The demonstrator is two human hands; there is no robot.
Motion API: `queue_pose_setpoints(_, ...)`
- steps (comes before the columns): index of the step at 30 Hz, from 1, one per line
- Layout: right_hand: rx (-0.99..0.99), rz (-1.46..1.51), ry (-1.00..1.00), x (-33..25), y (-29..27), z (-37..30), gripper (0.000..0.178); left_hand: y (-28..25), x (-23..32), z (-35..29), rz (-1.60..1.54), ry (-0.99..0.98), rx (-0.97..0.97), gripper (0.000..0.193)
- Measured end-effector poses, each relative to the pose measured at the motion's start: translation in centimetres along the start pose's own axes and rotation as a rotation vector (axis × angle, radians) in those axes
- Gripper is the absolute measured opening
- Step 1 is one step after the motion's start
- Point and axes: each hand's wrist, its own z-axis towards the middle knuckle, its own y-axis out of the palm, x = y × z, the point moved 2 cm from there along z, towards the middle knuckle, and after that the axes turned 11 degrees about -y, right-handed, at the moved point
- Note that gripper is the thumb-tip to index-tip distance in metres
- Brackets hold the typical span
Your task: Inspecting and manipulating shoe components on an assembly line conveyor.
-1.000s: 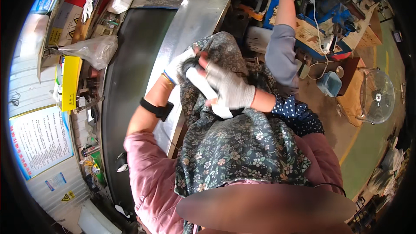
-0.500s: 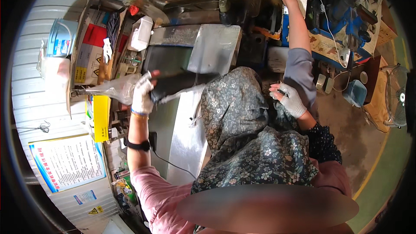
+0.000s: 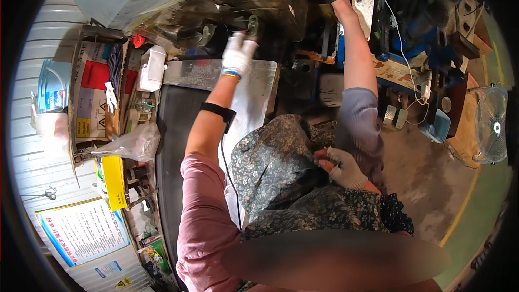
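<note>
From where I stand, the left hand (image 3: 239,57) is stretched out at the far edge of the shiny metal bench (image 3: 251,97), near its far right corner. A dark, greenish thing (image 3: 253,24) is just ahead of those fingertips, its long axis pointing away from the person; whether they touch or grip it, I can't tell. The right hand (image 3: 346,170), much farther off, curls above the flowered apron (image 3: 270,157), its hold also unclear. A white jug (image 3: 151,69) sits by the bench's far left corner, a crumpled clear bag (image 3: 135,143) nearer; contents unclear.
</note>
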Motion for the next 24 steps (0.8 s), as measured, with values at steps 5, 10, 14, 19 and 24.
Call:
queue_pose_setpoints(5,-0.002,-0.025,-0.021,0.2,0.0,-0.2,0.019,4.8,2.0,0.9,0.324,-0.294,-0.088,0.069)
queue_pose_setpoints(10,-0.044,0.102,-0.044,1.5,0.0,-0.6,0.022,4.2,0.3,4.8,0.396,-0.375,-0.032,0.063)
queue_pose_setpoints(14,-0.1,0.13,-0.05,1.0,-0.3,-0.5,0.023,3.6,0.7,4.7,0.314,-0.403,-0.005,0.067)
queue_pose_setpoints(19,-0.152,0.092,0.145,0.1,0.2,0.0,0.023,-2.0,-2.3,-4.3,0.255,-0.2,-0.102,0.069)
queue_pose_setpoints(24,-0.09,0.195,0.182,2.0,1.2,0.5,0.027,-13.9,-13.8,-23.7,0.334,-0.497,-0.036,0.056)
